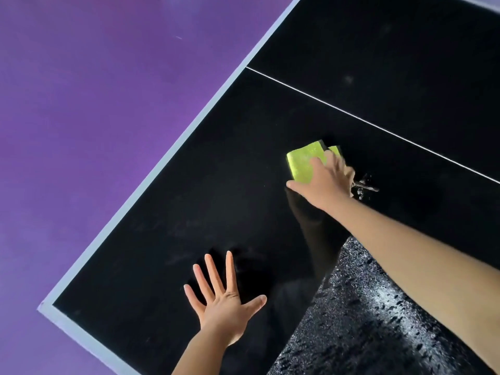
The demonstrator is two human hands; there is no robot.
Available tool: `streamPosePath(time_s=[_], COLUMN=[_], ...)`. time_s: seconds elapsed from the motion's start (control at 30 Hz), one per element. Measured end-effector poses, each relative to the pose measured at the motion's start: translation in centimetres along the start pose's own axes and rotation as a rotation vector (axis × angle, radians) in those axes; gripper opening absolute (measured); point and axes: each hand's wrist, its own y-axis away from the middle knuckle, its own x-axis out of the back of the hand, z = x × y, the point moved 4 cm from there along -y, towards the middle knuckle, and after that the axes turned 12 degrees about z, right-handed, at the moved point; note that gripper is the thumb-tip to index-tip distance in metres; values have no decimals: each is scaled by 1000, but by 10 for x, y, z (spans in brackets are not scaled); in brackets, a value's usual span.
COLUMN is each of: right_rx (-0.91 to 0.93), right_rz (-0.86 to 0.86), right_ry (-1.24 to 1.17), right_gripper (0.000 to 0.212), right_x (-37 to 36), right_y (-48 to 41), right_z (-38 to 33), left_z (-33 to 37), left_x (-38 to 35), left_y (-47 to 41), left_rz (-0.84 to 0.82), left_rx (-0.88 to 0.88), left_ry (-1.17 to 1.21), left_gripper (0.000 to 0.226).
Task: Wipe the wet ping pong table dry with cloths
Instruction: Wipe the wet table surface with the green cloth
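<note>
The yellow-green cloth (304, 163), soft and likely soggy, lies flat on the black table (189, 185) toward two o'clock, pressed under the right hand (324, 182); best held palm-down across its middle. The left hand (221, 301) rests splayed at six o'clock, and beaded water (378, 307) glistens at five.

Ping pong surface (216, 185): black, pale-edged, white centre line, wet patch at 5 o'clock. Cloth (304, 161): lime-green, folded, flat, near centre.

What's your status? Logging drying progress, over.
Left hand flat on table. Right hand pressing yellow-green cloth. Wet patch remains. Nothing blocking.
</note>
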Motion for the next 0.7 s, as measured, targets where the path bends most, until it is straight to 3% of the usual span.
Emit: streamPosePath(time_s=[0.07, 0.2, 0.27, 0.33, 0.43, 0.6, 0.7], right_rx=[-44, -116, -288, -417, -432, -525, -524], right_rz=[-12, 110, 104, 90, -42, -183, -281], right_ry=[26, -194, -373, -381, -136, -308, -338], right_gripper=[76, 22, 13, 20, 46, 41, 65], right_x=[-6, 15, 29, 36, 31, 31, 28], right_y=[11, 0, -12, -22, -29, -30, -33], right_z=[-2, 0, 20, 43, 64, 62, 56], left_z=[0, 0, 0, 0, 0, 2, 2], left_x=[0, 1, 1, 1, 2, 3, 2], left_y=[0, 1, 1, 2, 3, 3, 3], left_rz=[0, 1, 7, 7, 6, 13, 14], left_rx=[-2, 5, 4, 4, 6, 10, 1], left_ry=[0, 1, 9, 15, 16, 16, 28], left_gripper=[111, 112, 112, 112, 112, 113, 113])
